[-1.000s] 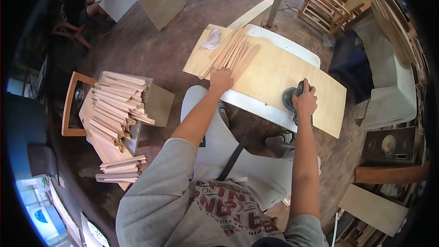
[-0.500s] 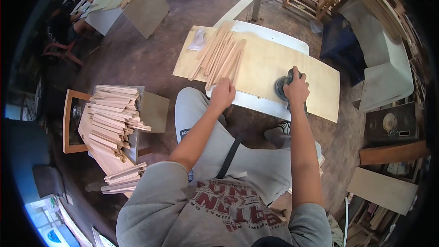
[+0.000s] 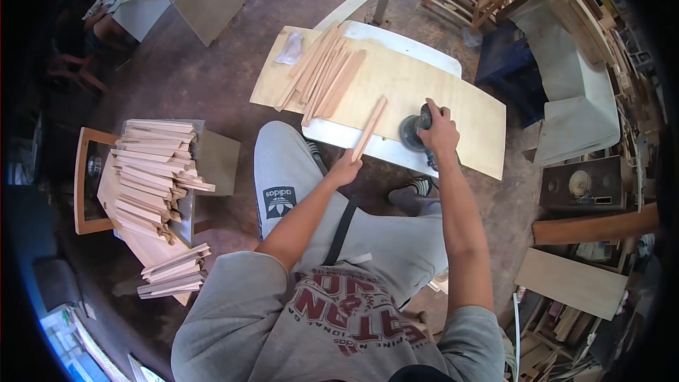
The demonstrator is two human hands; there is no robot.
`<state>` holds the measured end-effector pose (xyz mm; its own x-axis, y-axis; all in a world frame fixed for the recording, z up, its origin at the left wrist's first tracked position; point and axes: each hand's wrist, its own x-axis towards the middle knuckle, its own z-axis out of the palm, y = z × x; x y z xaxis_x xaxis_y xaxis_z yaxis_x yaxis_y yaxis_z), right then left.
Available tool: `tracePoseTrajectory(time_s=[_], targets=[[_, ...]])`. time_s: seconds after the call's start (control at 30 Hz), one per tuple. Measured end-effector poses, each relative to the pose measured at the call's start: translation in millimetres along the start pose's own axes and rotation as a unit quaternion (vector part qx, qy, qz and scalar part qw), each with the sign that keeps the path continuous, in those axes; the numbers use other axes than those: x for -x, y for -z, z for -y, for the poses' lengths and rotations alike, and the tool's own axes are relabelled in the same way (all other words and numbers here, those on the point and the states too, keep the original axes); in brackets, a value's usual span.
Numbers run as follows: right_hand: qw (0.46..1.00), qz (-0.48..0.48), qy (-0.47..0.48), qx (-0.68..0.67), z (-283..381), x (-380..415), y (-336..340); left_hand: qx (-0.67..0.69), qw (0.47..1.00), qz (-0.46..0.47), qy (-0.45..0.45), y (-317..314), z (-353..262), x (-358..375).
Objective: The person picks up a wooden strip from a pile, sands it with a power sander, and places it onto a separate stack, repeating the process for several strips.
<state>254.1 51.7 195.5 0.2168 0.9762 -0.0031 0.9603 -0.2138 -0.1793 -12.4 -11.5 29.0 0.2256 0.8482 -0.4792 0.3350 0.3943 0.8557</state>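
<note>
My left hand [image 3: 345, 168] grips one end of a wooden strip [image 3: 370, 127], which slants up and away over the near edge of the plywood sheet [image 3: 463, 117]. My right hand [image 3: 441, 132] is closed over a dark power sander [image 3: 411, 133] that rests on the plywood, a short way right of the strip. More wooden strips [image 3: 325, 74] lie in a loose bunch on the sheet's left part. Beside them is a crumpled clear plastic bag [image 3: 290, 49]. Under the plywood, a white tabletop [image 3: 400, 153] shows along its near side.
At my left, a large pile of wooden strips [image 3: 152, 177] lies on a support beside an upright wooden frame [image 3: 83, 180]. Far left stands a pale table [image 3: 205, 3] with a person near it. A loudspeaker box [image 3: 583, 182] and boards line the right.
My left hand has drawn one strip off the bunch and brought it nearer to me, toward the sander. The right hand still holds the sander on the plywood. The whole view has shifted slightly.
</note>
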Motion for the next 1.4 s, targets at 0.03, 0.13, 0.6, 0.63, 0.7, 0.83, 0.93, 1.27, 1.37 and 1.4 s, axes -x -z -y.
tracePoseTrajectory(time_s=[0.03, 0.13, 0.6, 0.63, 0.7, 0.83, 0.93, 1.27, 1.37, 1.4], targets=[[1.000, -0.007, 0.012, -0.002, 6, 3, 6, -0.036, 0.999, -0.013, -0.024, -2, 7, -7], [0.998, -0.015, 0.056, -0.006, 34, 25, 16, -0.074, 0.995, -0.020, -0.070, -5, 11, -4], [0.992, 0.006, 0.119, 0.050, 84, -16, 11, -0.183, 0.980, -0.015, -0.073, 1, -8, 5], [0.992, 0.001, 0.111, 0.052, 82, -22, 11, -0.183, 0.980, -0.014, -0.070, 1, -9, 5], [0.992, 0.016, 0.107, 0.059, 83, -24, 13, -0.183, 0.981, -0.012, -0.062, 1, -11, 7], [0.988, 0.034, 0.137, 0.061, 97, 1, 16, -0.179, 0.982, -0.008, -0.055, 1, -13, 7], [0.987, 0.020, 0.150, 0.059, 94, 2, 13, -0.193, 0.980, -0.018, -0.049, 0, -13, 9], [0.987, 0.019, 0.126, 0.095, 84, -22, 15, -0.211, 0.976, -0.025, -0.045, -1, -19, 8], [0.987, 0.012, 0.140, 0.083, 89, -14, 14, -0.211, 0.977, -0.023, -0.038, 0, -22, 12], [0.987, 0.015, 0.133, 0.090, 89, -18, 12, -0.210, 0.977, -0.023, -0.038, 0, -22, 12]])
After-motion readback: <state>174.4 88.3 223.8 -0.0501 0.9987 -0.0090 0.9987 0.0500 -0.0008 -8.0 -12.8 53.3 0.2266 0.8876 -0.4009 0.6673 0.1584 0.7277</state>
